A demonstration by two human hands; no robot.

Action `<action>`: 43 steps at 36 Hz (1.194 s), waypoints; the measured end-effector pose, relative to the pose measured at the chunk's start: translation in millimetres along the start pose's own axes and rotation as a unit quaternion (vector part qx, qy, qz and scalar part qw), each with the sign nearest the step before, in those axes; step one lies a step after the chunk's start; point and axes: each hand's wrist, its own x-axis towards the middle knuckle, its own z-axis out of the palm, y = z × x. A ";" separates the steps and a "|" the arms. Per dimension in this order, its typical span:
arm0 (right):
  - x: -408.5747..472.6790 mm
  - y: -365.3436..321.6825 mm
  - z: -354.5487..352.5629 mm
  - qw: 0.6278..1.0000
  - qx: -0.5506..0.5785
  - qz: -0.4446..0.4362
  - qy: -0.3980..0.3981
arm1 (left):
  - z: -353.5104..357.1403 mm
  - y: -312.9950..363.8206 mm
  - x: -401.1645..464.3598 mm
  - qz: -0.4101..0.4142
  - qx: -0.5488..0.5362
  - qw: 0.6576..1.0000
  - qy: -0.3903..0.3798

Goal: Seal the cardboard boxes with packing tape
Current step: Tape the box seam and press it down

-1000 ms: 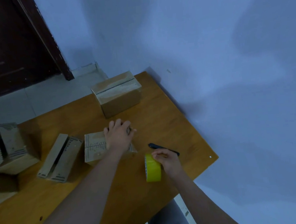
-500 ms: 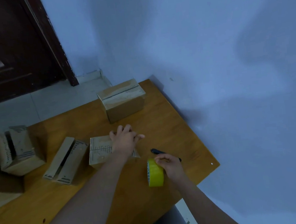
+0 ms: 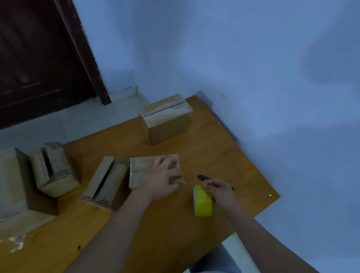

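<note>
Head view, one frame, wooden counter [image 3: 175, 235] set against a blue wall.

Item: small flat box [image 3: 144, 171], centre of frame. Our left hand [image 3: 164, 177] lies over its right half; the hand is motion-blurred, so we cannot tell whether the fingers press flat or curl at the edge.

Item: yellow tape roll [image 3: 201, 200], standing on its edge just right of centre. Our right hand [image 3: 220, 190] holds it from the right side, fingers curled round its top rim.

Item: dark pen-like tool [image 3: 202, 177], lying beside the roll, partly hidden behind the right hand. We cannot say whether it is a cutter or a marker.

Item: closed box [image 3: 166, 117], upper centre near the wall, with a pale strip along its top seam; we judge it already taped.

Items: narrow slotted box [image 3: 105, 183], tilted box [image 3: 53, 168] and large box [image 3: 3, 182], middle left, seams apparently untaped.

Risks, as we judge them: the roll stands on edge and could roll off the near counter edge if released. The flat box is light and could slide if tape is pulled with only a loose hold. Low light may hide the tape's free end.
</note>
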 end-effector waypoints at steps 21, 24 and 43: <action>-2.1 10.5 -1.4 1.000 0.018 0.018 0.010 | 30.4 23.5 4.1 -0.050 0.110 0.986 0.119; -2.1 11.3 -2.0 1.000 0.015 0.017 0.008 | 36.8 24.4 5.9 -0.071 0.105 0.980 0.150; 9.8 -19.9 5.6 0.983 -0.127 -0.065 -0.114 | -7.2 14.7 -8.6 -0.206 -0.167 0.884 0.384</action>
